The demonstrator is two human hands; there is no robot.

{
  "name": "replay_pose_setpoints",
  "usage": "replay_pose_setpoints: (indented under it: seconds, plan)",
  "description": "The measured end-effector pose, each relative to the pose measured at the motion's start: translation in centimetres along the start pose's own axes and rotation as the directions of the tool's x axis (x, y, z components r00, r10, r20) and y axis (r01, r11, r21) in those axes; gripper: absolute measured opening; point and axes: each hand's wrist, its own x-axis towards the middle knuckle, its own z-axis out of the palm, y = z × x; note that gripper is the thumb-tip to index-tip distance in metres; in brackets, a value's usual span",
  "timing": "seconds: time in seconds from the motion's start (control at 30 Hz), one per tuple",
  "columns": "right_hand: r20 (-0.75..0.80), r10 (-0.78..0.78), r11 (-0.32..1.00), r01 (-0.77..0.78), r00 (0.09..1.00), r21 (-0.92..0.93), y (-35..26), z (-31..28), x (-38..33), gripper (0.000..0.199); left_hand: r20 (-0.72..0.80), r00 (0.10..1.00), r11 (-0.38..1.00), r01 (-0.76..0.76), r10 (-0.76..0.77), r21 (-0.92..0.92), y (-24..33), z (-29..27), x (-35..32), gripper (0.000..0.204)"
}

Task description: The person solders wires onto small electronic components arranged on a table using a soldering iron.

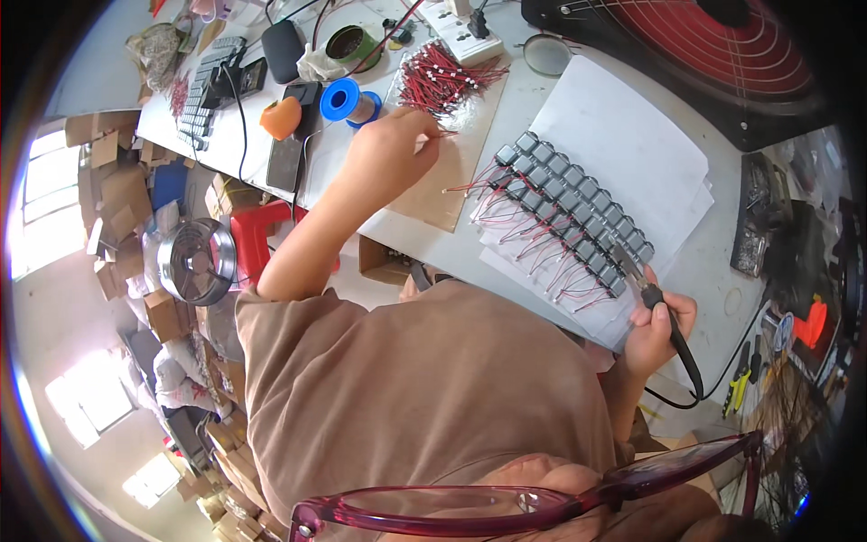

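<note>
Soldering iron (679, 348) is sitting in a person's right hand (664, 327), its fingers wrapping the dark handle while the metal tip is pointing at the near right end of the rows of grey square modules (564, 185). Those modules are lying on white paper sheets (623, 117) on the pale surface (722, 312), thin red and dark leads (533, 237) trailing from their near side. The left hand (397, 149) is bending over a brown board (433, 200), thumb and fingers curling nearly together just below a pile of red wires (442, 77); whether they are grasping a wire, one cannot tell. Whether the iron's tip is touching a module is also hard to make out. Purple-framed glasses (614, 490) are covering the lower foreground, and the upper edge is cutting off a red fan-like unit (704, 45).
</note>
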Motion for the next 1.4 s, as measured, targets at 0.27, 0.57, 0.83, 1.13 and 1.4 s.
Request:
replay_pose_setpoints:
  seconds: [0.27,0.57,0.83,1.13,1.4]
  plan:
    - [-0.022,0.038,0.999,-0.038,0.999,0.009,-0.8,-0.5,-0.1,0.015,0.155,0.978,0.947,0.175,-0.136,-0.271,3.0,-1.2,-0.9,0.012]
    - [-0.012,0.065,0.997,-0.065,0.998,0.029,-0.8,0.0,0.0,0.01,-0.003,0.974,0.779,-0.185,0.228,-0.599,12.0,4.2,-1.0,0.011]
    - [0.018,0.032,0.998,-0.033,0.999,0.061,-0.7,-0.5,-0.2,0.011,-0.146,0.958,0.883,-0.285,0.247,-0.374,12.7,5.3,-1.5,0.014]
    - [0.047,0.004,0.999,-0.006,0.999,0.042,-0.9,-0.2,-0.2,0.012,-0.236,0.94,0.868,-0.323,0.247,-0.378,13.5,6.4,-1.0,0.01]
    - [0.083,-0.01,1.0,0.011,0.996,-0.013,-1.2,0.1,-0.2,0.012,-0.188,0.957,0.862,-0.283,0.223,-0.42,13.5,6.9,-1.2,0.011]
